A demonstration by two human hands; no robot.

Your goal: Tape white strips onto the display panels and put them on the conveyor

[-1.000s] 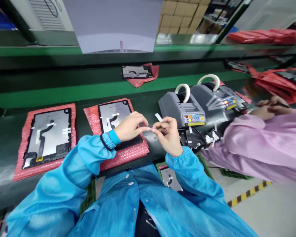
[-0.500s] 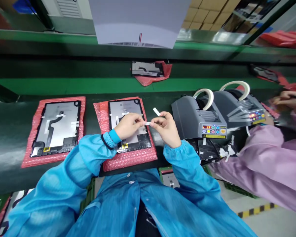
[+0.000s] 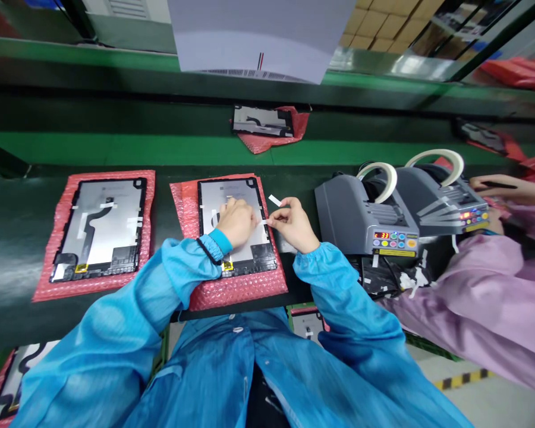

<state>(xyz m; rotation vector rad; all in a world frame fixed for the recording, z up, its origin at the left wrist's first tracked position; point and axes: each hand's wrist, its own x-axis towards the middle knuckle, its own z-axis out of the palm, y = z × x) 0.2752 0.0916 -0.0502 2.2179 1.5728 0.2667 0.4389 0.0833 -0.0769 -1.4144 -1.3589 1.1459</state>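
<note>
My left hand (image 3: pixel 237 222) is curled, palm down, over the grey back of a black-framed tablet screen (image 3: pixel 246 189), hiding its middle. A short white strip of tape (image 3: pixel 264 222) spans the gap between my hands, its left end at my left fingertips. My right hand (image 3: pixel 294 227) pinches the right end of that strip between thumb and finger, over the screen's right edge. A second white tape piece (image 3: pixel 275 201) sticks out from my right index finger. The screen lies on red bubble-wrap bags (image 3: pixel 241 292).
Left of me, another tablet screen (image 3: pixel 109 223) lies on red bubble wrap. Two grey tape dispensers (image 3: pixel 361 217) stand to the right, beside a co-worker's purple sleeve (image 3: pixel 481 285). Further back, a screen (image 3: pixel 262 122) rests on red wrap, below a hanging white panel (image 3: pixel 258 35).
My left hand has turned palm down and its fingers have lowered toward the screen. My right hand has shifted slightly, with both tape pieces. The co-worker's hand has moved nearer the far dispenser.
</note>
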